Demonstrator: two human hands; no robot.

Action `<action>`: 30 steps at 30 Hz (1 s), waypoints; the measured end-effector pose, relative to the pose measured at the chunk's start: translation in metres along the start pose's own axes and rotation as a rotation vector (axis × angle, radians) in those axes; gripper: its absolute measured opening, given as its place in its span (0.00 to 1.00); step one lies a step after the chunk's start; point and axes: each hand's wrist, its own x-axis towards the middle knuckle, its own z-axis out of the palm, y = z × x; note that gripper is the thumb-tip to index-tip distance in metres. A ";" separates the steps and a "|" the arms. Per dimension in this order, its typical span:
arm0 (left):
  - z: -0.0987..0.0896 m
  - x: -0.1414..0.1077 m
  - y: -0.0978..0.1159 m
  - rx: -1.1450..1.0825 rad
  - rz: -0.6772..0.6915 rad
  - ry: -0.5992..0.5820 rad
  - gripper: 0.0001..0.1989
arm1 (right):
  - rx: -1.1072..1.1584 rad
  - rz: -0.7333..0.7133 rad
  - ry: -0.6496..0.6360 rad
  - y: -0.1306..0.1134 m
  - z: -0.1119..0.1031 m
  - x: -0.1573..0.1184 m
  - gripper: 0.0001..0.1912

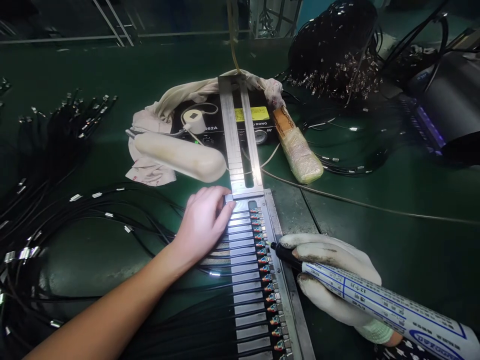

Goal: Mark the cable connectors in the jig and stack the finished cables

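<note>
My left hand point(202, 217) is bare, its thumb and index finger pinching the left edge of a metal jig point(275, 225) near its far end. A row of black cables point(245, 270) lies across this jig, side by side. Their stripped ends carry small metal connectors point(265, 268) with coloured wires. In a white, smudged glove, my right hand point(337, 257) grips a white glue tube point(382, 302) with blue print. The tube's black nozzle point(285, 254) points left, its tip at the connectors about midway along the row.
Bundles of black cables point(56, 135) with metal ends lie at the left. Behind the jig stands a black control box point(180, 117) with a cloth point(191, 92) over it. A pale padded bar point(180, 155) and a wrapped block point(302, 157) flank it. More cables point(333, 45) pile up at the back right.
</note>
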 end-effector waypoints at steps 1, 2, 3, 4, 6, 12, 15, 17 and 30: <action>0.000 0.000 0.000 0.001 -0.001 0.002 0.09 | 0.007 -0.005 0.001 -0.001 -0.001 -0.001 0.16; 0.000 0.000 0.000 0.001 -0.002 0.002 0.09 | 0.017 -0.010 0.004 -0.003 -0.003 -0.002 0.16; -0.001 -0.001 0.000 0.002 -0.004 0.002 0.09 | 0.027 -0.017 0.010 -0.005 -0.004 -0.004 0.16; -0.001 -0.001 0.000 0.004 -0.004 0.001 0.09 | 0.034 -0.020 0.015 -0.007 -0.006 -0.006 0.16; -0.001 -0.001 0.000 0.008 -0.002 -0.001 0.08 | 0.035 -0.015 0.022 -0.011 -0.008 -0.009 0.16; 0.000 0.000 0.000 0.007 0.002 0.009 0.08 | -0.019 -0.016 -0.035 -0.009 -0.003 -0.012 0.15; -0.001 0.000 0.000 0.001 0.005 0.005 0.08 | -0.024 -0.002 -0.038 -0.007 -0.001 -0.010 0.16; -0.001 0.000 0.000 0.002 0.005 0.003 0.08 | -0.026 0.001 -0.031 -0.007 0.000 -0.008 0.16; -0.001 0.000 0.000 0.010 -0.005 0.003 0.08 | 0.008 -0.001 -0.018 -0.008 0.000 -0.006 0.16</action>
